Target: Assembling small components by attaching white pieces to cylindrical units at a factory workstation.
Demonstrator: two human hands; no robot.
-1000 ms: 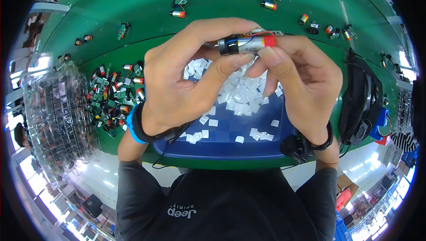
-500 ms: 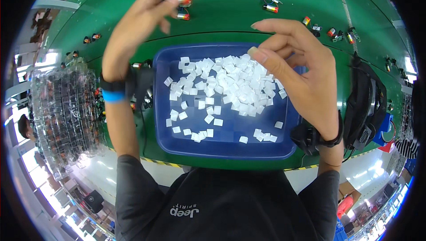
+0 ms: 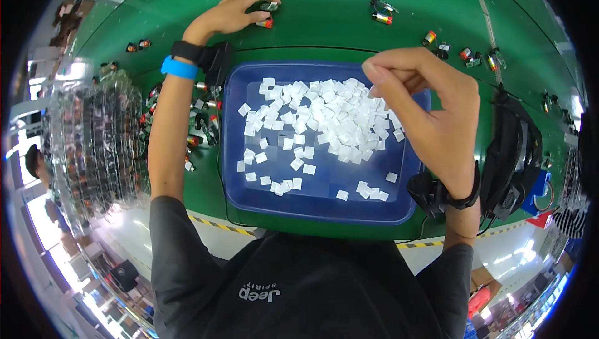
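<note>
My left hand [image 3: 236, 13] reaches to the far left of the green table. Its thumb and forefinger close around a small green circuit board [image 3: 269, 7]. Just below the board lies a red-and-silver cylindrical battery [image 3: 265, 23], close to my thumb. Over the right side of the blue tray [image 3: 318, 210], my right hand [image 3: 430, 95] has thumb and forefinger pinched together. Whatever is between those fingertips, if anything, cannot be seen. Many white square pieces [image 3: 349, 120] are heaped in the tray beneath it, with others scattered toward the left and front.
A pile of batteries with boards [image 3: 198, 123] lies left of the tray, beside stacked clear plastic trays [image 3: 93, 145]. More battery units [image 3: 382, 17] are spread along the far side. A black bag [image 3: 513, 152] lies at the right.
My left hand has come down to the table at the circuit board; earlier it held a battery unit in the air. My right thumb and forefinger, earlier apart, have closed together.
</note>
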